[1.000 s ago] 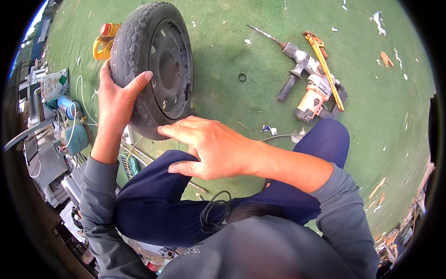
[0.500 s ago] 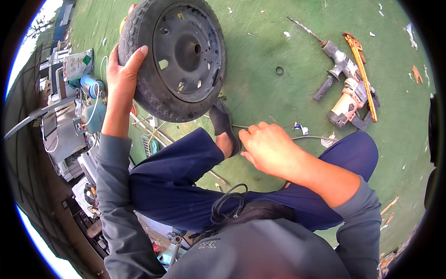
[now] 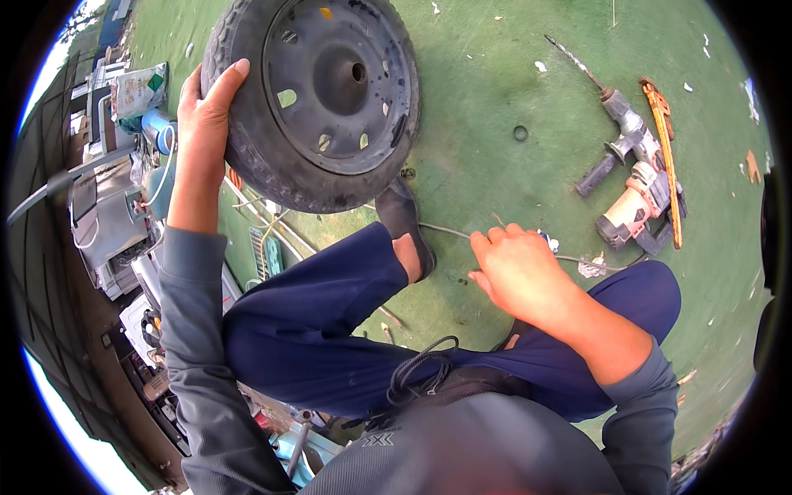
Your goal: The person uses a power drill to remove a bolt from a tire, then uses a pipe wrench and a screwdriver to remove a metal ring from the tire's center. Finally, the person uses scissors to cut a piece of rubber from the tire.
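Floor [image 3: 478, 74], wheel [image 3: 322, 99] in left hand [image 3: 205, 111]

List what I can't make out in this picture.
Head view, wheel: top cut off by the upper edge; far side turned away.
Head view, left hand: some fingers hidden behind the wheel.
Head view, right hand: underside hidden by its own back.
Head view, dark ring: too small to identify.

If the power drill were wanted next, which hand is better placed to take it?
Probably the right hand: it is much nearer the power drill and seems to hold nothing, though its palm is hidden. The left hand is farther away, gripping the wheel.
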`<state>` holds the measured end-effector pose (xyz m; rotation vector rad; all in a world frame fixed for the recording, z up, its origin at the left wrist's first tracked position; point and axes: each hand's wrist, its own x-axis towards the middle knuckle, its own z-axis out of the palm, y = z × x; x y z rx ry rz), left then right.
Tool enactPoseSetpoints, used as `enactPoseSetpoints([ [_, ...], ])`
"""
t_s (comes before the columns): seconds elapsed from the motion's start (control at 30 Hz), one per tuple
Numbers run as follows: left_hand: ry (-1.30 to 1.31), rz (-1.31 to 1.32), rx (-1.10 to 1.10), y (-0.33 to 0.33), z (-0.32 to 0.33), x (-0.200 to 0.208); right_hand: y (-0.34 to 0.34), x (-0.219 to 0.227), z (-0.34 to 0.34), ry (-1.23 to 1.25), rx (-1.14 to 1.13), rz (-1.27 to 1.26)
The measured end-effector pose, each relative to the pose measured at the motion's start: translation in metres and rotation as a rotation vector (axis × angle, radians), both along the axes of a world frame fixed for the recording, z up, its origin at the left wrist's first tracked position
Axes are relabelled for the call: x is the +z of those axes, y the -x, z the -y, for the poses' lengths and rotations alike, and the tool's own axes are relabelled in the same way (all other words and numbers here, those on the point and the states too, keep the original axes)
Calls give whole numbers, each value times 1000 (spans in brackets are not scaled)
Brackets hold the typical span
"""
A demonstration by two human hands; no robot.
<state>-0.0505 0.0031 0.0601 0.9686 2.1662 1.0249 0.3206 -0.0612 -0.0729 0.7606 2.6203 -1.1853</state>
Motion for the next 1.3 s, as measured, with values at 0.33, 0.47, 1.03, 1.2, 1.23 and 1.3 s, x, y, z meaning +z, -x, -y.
enactPoseSetpoints([
  [0.33,22,117,123,-1,10,-1,8,2,1,13,73,1],
  [0.47,10,179,158,-14,33,-1,28,10,1,56,-76,-63],
  [1.03,-119,671,318,-71,222,-38,83,9,40,214,-113,-523],
  [1.2,-122,788,362,-53,259,-68,99,12,57,170,-71,-433],
  [1.23,-129,799,370,-51,266,-76,104,13,56,161,-52,-392],
  [1.3,-111,822,387,-47,278,-85,112,15,53,157,-15,-374],
])
